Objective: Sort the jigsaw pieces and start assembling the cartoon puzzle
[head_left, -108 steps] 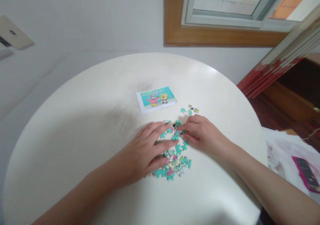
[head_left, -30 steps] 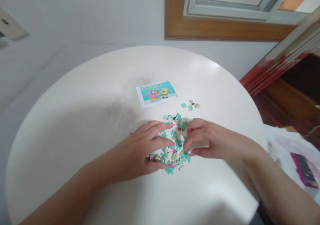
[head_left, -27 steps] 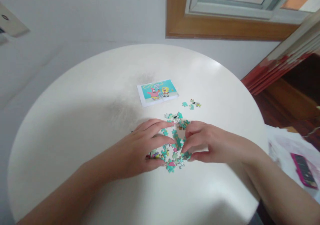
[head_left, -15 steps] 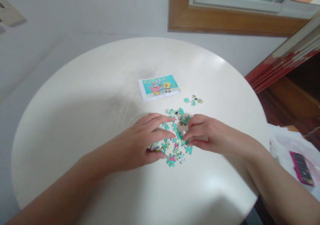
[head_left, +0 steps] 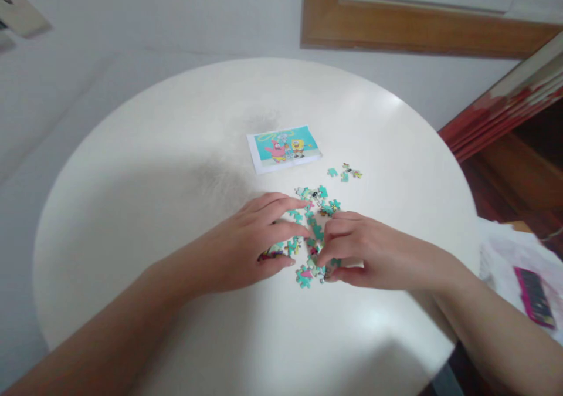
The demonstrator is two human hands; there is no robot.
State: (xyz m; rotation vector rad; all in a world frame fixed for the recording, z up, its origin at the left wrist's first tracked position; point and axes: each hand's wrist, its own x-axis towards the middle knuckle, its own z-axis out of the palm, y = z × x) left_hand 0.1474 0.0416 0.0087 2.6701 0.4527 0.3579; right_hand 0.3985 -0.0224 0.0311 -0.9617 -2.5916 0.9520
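Observation:
A loose spread of jigsaw puzzle pieces, mostly turquoise with bits of pink, yellow and white, lies on the white round table. My left hand rests over the left side of the spread, its fingers stretched apart, hiding some pieces beneath. On the right side, my right hand has its fingers curled down at the pieces; whether a piece is between the fingertips cannot be made out. Beyond the spread, a picture card with cartoon figures on turquoise lies flat. A few separate puzzle pieces lie right of the card.
White wall and a wood-framed window stand behind the table. A red patterned curtain hangs at the right. Below the table's right edge, a pink-edged phone-like object lies on white sheets.
My right hand has moved nearer to me along the right side of the pieces. My left hand stays spread in nearly the same place. The view has shifted slightly.

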